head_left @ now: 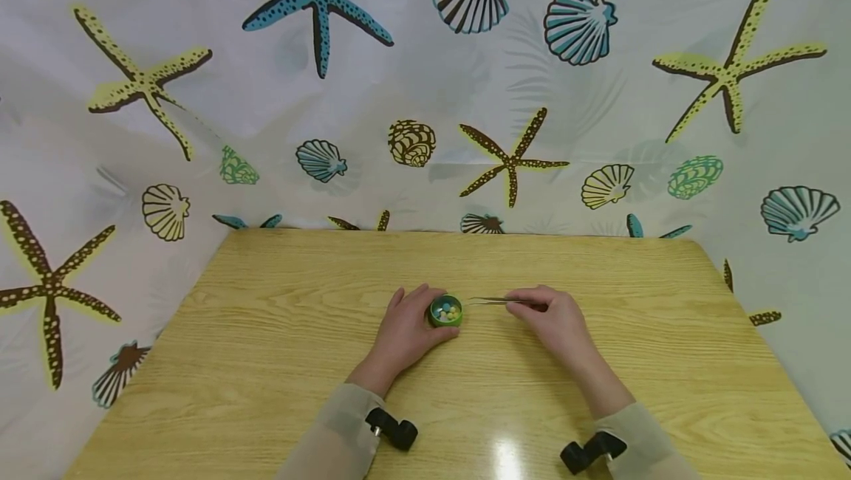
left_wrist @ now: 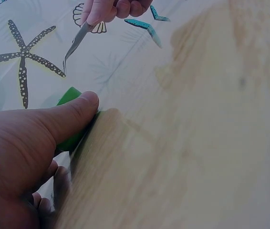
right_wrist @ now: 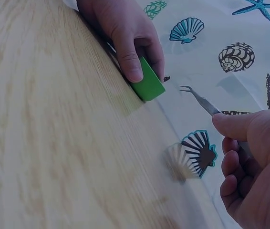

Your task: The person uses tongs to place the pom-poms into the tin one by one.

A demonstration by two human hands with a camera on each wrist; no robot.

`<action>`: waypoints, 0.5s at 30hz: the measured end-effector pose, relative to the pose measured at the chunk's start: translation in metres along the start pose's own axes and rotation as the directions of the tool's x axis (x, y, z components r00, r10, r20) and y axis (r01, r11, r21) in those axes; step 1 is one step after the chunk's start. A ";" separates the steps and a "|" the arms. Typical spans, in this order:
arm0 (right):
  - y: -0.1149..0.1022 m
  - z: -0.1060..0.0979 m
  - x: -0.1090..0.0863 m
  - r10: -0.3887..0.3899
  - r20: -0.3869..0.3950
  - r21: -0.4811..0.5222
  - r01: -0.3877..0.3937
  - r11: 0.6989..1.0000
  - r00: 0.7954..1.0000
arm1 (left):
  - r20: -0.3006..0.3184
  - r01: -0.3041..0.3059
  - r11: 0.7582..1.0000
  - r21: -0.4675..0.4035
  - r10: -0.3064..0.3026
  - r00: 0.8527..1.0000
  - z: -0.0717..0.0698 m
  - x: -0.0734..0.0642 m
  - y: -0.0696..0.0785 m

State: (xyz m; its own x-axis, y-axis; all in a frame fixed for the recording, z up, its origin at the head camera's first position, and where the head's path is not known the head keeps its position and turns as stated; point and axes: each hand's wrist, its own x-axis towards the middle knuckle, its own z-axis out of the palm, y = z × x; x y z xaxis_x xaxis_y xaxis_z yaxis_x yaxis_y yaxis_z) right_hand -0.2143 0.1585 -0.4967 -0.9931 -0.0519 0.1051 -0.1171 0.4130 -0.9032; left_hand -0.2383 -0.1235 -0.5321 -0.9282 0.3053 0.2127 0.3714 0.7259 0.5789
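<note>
A small round green container [head_left: 446, 311] stands on the wooden table, with several small white, yellow and blue pieces [head_left: 448, 313] inside. My left hand [head_left: 407, 328] grips its side between thumb and fingers; the left wrist view shows the thumb along the green wall [left_wrist: 69, 97]. To the right, my right hand [head_left: 553, 316] pinches a pair of metal tweezers [head_left: 488, 300]. The tweezers point left toward the container, their bent tips a short way from its rim. In the right wrist view the tips of the tweezers [right_wrist: 199, 98] are slightly apart with nothing between them.
The wooden table [head_left: 299, 273] extends around both hands. A white cloth [head_left: 412, 81] printed with starfish and shells hangs behind the table and along its sides. A black wrist mount [head_left: 392, 428] sits on the left sleeve, another mount [head_left: 594, 452] on the right.
</note>
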 end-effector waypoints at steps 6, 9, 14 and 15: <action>0.005 -0.009 -0.001 0.023 -0.021 -0.006 -0.023 1.000 1.000 | 0.003 -0.002 1.000 -0.009 0.002 1.000 -0.001 -0.001 0.000; 0.007 -0.014 -0.001 0.037 -0.039 -0.019 -0.038 0.999 0.999 | 0.003 -0.003 1.000 -0.010 0.003 1.000 -0.001 -0.001 0.001; 0.009 -0.021 -0.003 0.064 -0.049 -0.025 -0.065 0.998 0.997 | 0.002 -0.005 1.000 -0.009 0.005 1.000 -0.002 -0.001 0.002; 0.010 -0.022 -0.002 0.067 -0.050 -0.025 -0.068 0.997 0.996 | 0.002 -0.005 1.000 -0.010 0.005 1.000 -0.002 -0.001 0.002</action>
State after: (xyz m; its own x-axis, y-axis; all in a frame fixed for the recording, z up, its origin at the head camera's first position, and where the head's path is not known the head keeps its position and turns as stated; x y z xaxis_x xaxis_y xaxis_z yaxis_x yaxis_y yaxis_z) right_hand -0.2131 0.1832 -0.4966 -0.9977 0.0213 0.0648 -0.0489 0.4378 -0.8977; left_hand -0.2366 -0.1236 -0.5299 -0.9263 0.3100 0.2140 0.3757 0.7183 0.5855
